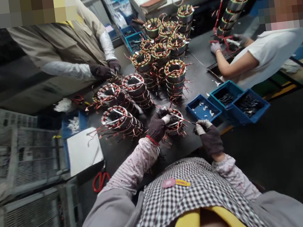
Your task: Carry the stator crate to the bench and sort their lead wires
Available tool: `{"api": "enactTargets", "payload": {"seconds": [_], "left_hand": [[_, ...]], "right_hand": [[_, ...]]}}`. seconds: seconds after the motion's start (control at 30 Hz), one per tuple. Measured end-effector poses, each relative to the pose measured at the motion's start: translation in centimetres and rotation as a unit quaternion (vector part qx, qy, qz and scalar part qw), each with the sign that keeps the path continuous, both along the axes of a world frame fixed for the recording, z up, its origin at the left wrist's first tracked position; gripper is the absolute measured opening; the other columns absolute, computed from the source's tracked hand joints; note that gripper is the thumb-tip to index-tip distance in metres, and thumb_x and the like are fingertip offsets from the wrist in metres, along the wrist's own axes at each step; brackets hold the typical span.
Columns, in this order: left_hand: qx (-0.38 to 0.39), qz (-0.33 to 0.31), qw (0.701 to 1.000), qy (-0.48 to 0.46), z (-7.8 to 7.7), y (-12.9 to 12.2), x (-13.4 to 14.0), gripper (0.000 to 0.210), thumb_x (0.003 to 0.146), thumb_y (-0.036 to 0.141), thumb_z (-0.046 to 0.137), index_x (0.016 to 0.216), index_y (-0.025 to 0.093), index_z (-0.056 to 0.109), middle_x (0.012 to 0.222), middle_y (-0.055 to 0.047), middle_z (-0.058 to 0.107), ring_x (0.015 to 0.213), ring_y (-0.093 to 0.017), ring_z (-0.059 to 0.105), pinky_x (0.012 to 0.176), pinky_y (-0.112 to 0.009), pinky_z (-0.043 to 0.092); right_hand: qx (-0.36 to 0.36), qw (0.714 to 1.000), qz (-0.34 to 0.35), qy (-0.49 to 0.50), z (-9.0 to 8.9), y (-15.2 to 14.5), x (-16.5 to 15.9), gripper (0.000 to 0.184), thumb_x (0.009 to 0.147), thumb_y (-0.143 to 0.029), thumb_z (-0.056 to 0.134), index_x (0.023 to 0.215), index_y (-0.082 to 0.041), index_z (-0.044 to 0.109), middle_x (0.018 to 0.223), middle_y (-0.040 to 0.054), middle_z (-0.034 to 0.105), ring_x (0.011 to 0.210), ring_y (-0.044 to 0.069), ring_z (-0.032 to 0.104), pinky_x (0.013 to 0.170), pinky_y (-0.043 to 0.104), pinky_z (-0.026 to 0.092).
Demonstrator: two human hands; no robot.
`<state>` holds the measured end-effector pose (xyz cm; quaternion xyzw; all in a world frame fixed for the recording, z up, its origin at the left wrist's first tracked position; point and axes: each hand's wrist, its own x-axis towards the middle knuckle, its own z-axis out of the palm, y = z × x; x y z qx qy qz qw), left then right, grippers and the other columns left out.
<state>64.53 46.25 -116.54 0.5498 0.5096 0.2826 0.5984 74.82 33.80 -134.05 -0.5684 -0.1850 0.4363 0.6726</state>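
A motor stator [175,123] with copper windings, white ties and loose lead wires stands on the dark table in front of me. My left hand [158,123], in a dark glove with light-coloured fingertips, is closed at the stator's left rim; exactly what lies under its fingertips is hard to make out. To the right, my right hand [209,135] wears a similar glove and pinches the end of a copper lead wire [187,120]. That wire stretches from the stator to its fingertips. Stacked stators [119,119] stand to the left of my hands, with more stacks [175,78] behind.
Blue bins [204,108] with small white and black pieces sit at right. Red-handled scissors [101,180] and a white sheet [84,152] are at left. One co-worker's gloved hands [103,71] touch a stator at back left; another's hands [216,47] handle red wire at right.
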Motion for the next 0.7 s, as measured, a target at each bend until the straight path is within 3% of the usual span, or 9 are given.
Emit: {"api": "enactTargets", "payload": {"seconds": [0.23,0.37,0.53,0.6,0.7], "left_hand": [[0.033,0.041,0.998,0.039,-1.1,0.4,-0.2,0.060,0.052,0.033,0.103,0.097,0.017,0.066,0.091,-0.002,0.076,0.079,-0.020,0.074,0.083,-0.040,0.064],[0.033,-0.005,0.996,0.085,-0.9,-0.2,0.2,0.054,0.057,0.038,0.103,0.094,0.015,0.070,0.087,-0.004,0.076,0.074,-0.019,0.072,0.075,-0.035,0.062],[-0.017,-0.049,0.997,0.065,-0.6,-1.5,1.2,0.052,0.063,0.042,0.101,0.098,0.015,0.074,0.093,-0.008,0.077,0.080,-0.020,0.073,0.078,-0.035,0.061],[-0.038,-0.077,0.994,0.069,-0.8,-1.8,1.5,0.051,0.063,0.040,0.101,0.097,0.014,0.073,0.094,-0.007,0.076,0.081,-0.020,0.072,0.078,-0.034,0.061],[-0.058,-0.079,0.992,0.073,-0.6,-1.4,1.5,0.049,0.064,0.039,0.100,0.095,0.015,0.071,0.094,-0.007,0.075,0.084,-0.021,0.073,0.079,-0.033,0.062]], "right_hand": [[0.031,0.986,0.026,0.163,1.4,2.7,-2.2,0.054,0.082,-0.068,0.070,0.108,-0.021,0.066,0.093,0.0084,0.077,0.076,0.022,0.072,0.071,0.036,0.063],[0.040,0.992,0.077,0.093,1.8,3.9,-1.2,0.054,0.088,-0.069,0.060,0.111,-0.021,0.070,0.096,0.0092,0.078,0.077,0.023,0.073,0.073,0.039,0.063],[0.053,0.994,0.045,-0.084,2.8,1.7,1.5,0.061,0.088,-0.065,0.069,0.131,-0.021,0.071,0.120,0.0137,0.077,0.106,0.031,0.074,0.102,0.047,0.059],[0.087,0.992,0.048,-0.078,4.1,1.0,1.8,0.061,0.088,-0.063,0.073,0.134,-0.023,0.071,0.122,0.0121,0.077,0.108,0.030,0.074,0.103,0.045,0.059],[0.117,0.992,0.045,-0.003,4.8,1.0,1.6,0.046,0.094,-0.064,0.067,0.113,-0.023,0.076,0.106,0.0084,0.079,0.095,0.025,0.074,0.093,0.041,0.062]]}}
